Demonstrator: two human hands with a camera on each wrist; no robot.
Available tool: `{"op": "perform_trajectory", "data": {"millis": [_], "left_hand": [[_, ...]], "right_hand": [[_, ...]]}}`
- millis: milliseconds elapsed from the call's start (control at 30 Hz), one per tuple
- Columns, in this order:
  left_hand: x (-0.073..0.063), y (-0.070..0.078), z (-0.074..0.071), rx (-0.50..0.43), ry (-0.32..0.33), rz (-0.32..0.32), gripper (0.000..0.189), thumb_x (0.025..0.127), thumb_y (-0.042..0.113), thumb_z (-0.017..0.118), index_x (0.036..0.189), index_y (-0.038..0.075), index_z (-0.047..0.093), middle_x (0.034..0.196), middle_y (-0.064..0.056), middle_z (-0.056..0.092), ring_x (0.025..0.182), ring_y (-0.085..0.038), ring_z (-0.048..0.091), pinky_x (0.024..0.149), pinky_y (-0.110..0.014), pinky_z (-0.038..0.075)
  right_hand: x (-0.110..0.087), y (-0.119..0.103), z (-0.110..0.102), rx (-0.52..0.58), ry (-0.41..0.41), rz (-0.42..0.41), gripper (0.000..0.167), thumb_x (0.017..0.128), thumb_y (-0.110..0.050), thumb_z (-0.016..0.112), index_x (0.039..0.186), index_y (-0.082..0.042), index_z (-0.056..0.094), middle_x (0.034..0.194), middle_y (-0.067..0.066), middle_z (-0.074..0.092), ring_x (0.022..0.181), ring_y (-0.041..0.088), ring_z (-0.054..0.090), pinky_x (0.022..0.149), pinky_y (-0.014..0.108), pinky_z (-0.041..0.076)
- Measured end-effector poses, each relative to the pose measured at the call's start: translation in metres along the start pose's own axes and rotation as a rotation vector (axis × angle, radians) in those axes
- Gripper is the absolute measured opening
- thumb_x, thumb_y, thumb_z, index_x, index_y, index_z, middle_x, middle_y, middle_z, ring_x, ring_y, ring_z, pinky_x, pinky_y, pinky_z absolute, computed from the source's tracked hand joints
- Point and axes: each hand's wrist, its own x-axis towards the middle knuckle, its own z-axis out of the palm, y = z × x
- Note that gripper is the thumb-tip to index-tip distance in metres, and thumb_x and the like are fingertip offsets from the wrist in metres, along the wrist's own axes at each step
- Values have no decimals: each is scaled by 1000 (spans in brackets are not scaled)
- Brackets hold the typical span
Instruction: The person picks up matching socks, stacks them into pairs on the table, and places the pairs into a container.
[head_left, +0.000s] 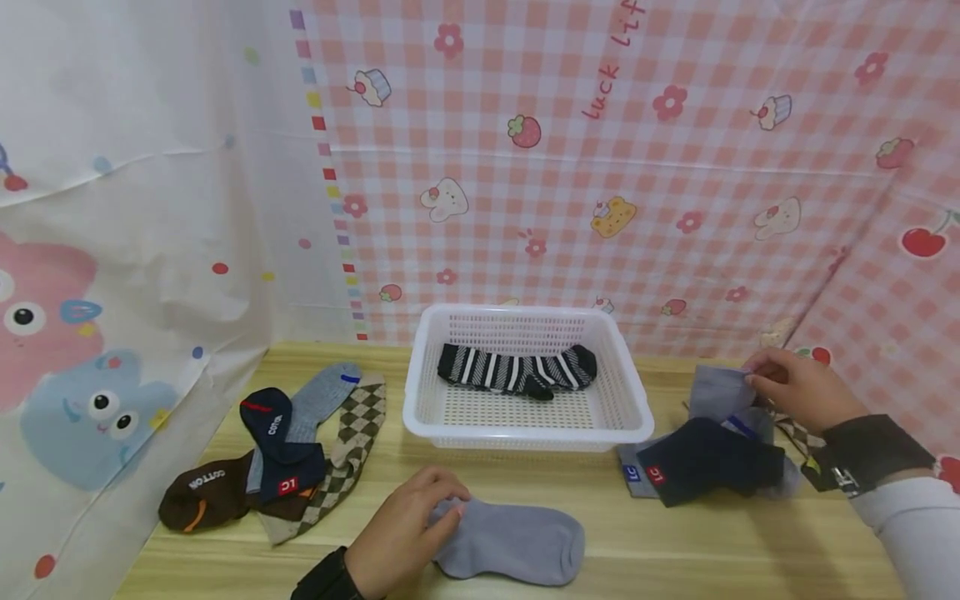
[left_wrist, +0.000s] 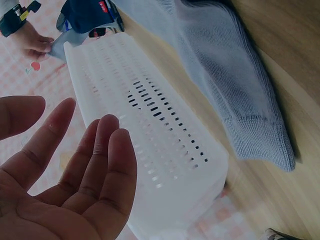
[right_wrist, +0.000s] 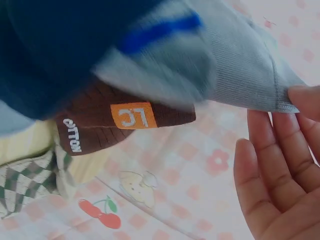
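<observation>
A plain grey sock (head_left: 517, 546) lies flat at the table's front. My left hand (head_left: 405, 529) is over its left end, fingers loosely bent; the left wrist view shows nothing held in that hand. At the right, my right hand (head_left: 806, 387) pinches the edge of another grey sock (head_left: 716, 392) between thumb and fingers and lifts it from a sock pile. In that pile are a navy sock (head_left: 712, 462) with a red label, a grey sock with a blue mark (right_wrist: 160, 32), a brown sock (right_wrist: 95, 135) and a checkered sock (right_wrist: 30, 175), partly covered.
A white perforated basket (head_left: 525, 435) stands at the back middle, with black-and-white striped socks (head_left: 487, 371) inside. On the left lie navy (head_left: 300, 467), light grey (head_left: 318, 400), brown (head_left: 202, 492) and checkered socks (head_left: 360, 425). Patterned cloth (head_left: 480, 167) hangs behind and at both sides.
</observation>
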Motion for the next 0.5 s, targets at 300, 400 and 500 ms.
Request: {"op": "perform_trajectory", "data": {"millis": [300, 400, 500], "left_hand": [[0, 2, 0, 5, 3, -2, 17, 103, 25, 58, 109, 16, 71, 116, 7, 60, 106, -18, 62, 86, -30, 51], [0, 2, 0, -1, 1, -2, 17, 103, 25, 59, 109, 16, 71, 115, 7, 60, 106, -18, 62, 85, -30, 51], [0, 2, -1, -11, -1, 2, 16, 103, 26, 59, 109, 18, 71, 114, 7, 60, 105, -18, 62, 85, -29, 51]], "right_hand": [[-3, -18, -21, 12, 211, 7, 26, 99, -19, 65, 113, 3, 65, 102, 27, 71, 81, -1, 61, 62, 17, 44], [-4, -24, -25, 21, 272, 37, 29, 101, -23, 63, 116, 2, 63, 107, 29, 70, 83, -2, 60, 63, 14, 41], [-5, -30, -28, 57, 353, 31, 31, 100, -24, 63, 118, 2, 63, 104, 21, 72, 84, -17, 53, 65, 10, 38]]}}
